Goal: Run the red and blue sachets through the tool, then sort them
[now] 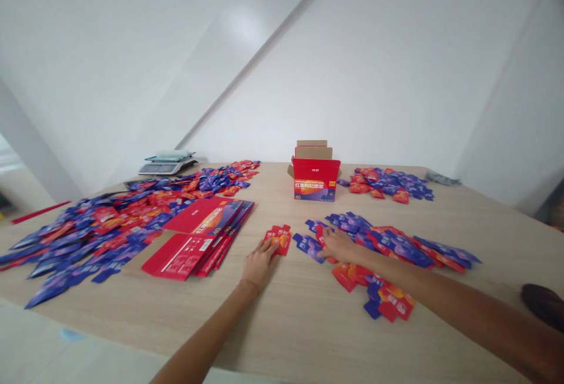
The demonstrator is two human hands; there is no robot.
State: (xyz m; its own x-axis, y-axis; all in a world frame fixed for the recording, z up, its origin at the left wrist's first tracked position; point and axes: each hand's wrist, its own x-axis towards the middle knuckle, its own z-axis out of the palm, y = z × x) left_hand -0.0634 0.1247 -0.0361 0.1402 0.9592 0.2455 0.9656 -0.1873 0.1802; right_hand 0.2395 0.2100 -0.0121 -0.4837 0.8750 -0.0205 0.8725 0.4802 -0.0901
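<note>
My left hand [259,263] rests on the tabletop, its fingers closed over a small fanned stack of red sachets [284,242] with an orange print. To the right, my right hand [338,245] reaches into a loose pile of red and blue-purple sachets [399,246]. Its fingers are pinched on a red sachet [319,233] at the pile's left side, and the fingertips are partly hidden. A blue-purple sachet [309,247] lies flat between the two hands. Behind them stands an upright red carton [315,179] with its top flaps raised.
Flattened red cartons [185,252] are stacked on the left of the wooden table [282,325]. Beyond them spreads a large heap of sachets [110,219]. A scale [165,165] sits at the back left. Another sachet pile [388,183] lies at the back right. A dark object [543,305] is at the right edge.
</note>
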